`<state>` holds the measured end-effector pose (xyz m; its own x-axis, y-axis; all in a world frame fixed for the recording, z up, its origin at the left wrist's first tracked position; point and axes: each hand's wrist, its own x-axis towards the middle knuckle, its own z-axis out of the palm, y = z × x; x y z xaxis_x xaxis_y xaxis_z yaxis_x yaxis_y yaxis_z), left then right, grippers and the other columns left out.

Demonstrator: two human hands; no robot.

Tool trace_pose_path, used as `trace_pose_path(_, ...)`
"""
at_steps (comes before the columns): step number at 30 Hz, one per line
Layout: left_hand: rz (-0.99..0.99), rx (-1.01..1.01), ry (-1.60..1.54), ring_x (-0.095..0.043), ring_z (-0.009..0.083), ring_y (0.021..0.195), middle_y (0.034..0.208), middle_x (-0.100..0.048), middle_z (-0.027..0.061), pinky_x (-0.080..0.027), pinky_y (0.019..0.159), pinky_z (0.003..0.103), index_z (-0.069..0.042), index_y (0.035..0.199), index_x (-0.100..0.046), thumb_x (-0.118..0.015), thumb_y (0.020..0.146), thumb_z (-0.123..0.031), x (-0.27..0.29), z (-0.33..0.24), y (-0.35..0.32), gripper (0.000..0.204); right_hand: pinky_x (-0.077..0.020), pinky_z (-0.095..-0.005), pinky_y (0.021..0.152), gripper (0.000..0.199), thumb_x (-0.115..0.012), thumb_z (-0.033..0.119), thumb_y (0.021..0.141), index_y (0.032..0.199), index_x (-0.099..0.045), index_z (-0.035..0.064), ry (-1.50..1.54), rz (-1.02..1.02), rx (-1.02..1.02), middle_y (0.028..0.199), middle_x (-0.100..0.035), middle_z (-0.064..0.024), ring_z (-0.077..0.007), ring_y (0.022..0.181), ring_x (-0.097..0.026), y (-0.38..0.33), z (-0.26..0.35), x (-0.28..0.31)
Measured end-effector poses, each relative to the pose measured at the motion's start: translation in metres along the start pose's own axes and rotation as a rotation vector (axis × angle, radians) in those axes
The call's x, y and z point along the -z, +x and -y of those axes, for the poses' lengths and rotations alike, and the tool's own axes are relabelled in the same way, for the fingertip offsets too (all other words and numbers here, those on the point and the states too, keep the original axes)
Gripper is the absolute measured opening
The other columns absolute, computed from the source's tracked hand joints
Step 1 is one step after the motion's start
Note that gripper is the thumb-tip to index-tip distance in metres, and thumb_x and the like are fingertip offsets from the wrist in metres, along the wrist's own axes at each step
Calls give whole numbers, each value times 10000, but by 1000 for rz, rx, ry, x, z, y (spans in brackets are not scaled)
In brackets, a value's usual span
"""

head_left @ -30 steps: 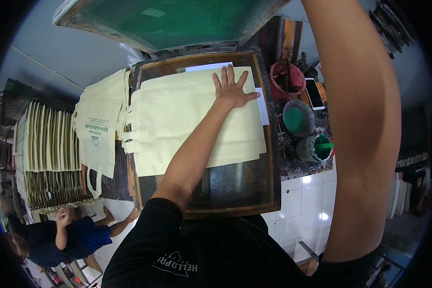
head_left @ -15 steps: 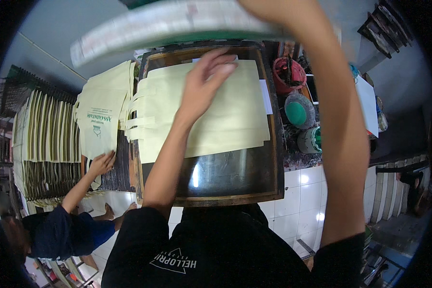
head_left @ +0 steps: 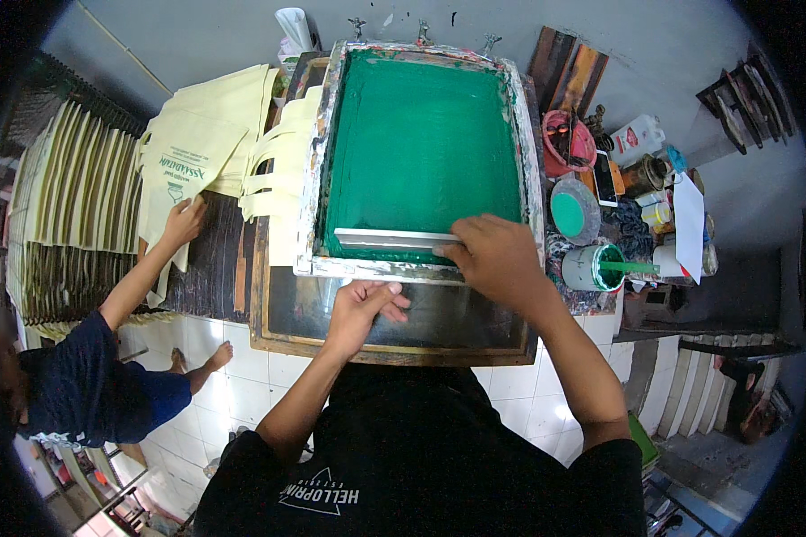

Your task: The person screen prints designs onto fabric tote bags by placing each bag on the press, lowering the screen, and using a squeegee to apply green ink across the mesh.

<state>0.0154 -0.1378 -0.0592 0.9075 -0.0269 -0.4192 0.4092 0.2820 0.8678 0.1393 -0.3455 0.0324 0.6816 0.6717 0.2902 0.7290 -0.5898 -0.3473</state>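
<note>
A screen-printing frame (head_left: 309, 242) with white, ink-smeared edges lies low over the table, its mesh (head_left: 421, 148) coated in green ink. My right hand (head_left: 500, 259) grips the right end of a pale squeegee (head_left: 381, 238), which lies across the mesh near the frame's near edge. Just in front of that edge, my left hand (head_left: 363, 311) is palm up with fingers apart and slightly curled, holding nothing. Cream fabric bags (head_left: 282, 192) stick out from under the frame on the left; the rest of them is hidden.
To the left, a co-worker's hand (head_left: 184, 224) touches a cream bag (head_left: 177, 174) printed in green. Beyond it stands a rack of hanging bags (head_left: 85, 183). On the right are an ink tub (head_left: 591, 268), a red bucket (head_left: 569, 148), a grey bowl (head_left: 573, 210) and a phone (head_left: 606, 179).
The raised frame has come down over the cream bags. My right hand has left its edge and now holds the squeegee. My left hand has drawn back from the bags toward me.
</note>
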Motion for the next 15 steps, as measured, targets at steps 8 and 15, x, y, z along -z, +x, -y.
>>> trace_pose_path(8, 6, 43, -32, -700, 207, 647, 809, -712, 151, -561, 633, 305, 68, 968, -670, -653, 990, -229, 7, 5, -1, 298, -505, -482, 625, 295, -678, 362, 906, 869, -617, 76, -189, 2, 47, 764, -651, -140, -343, 734, -650, 79, -57, -31)
trace_pose_path(15, 101, 258, -409, -738, 307, 936, 1074, -710, 260, -604, 806, 376, 86, 1202, -609, -562, 1025, -189, 12, -23, -5, 330, -524, -530, 836, 434, -687, 482, 879, 1121, -726, 124, -133, 186, -139, 943, -729, -200, -415, 929, -689, 223, -171, -20)
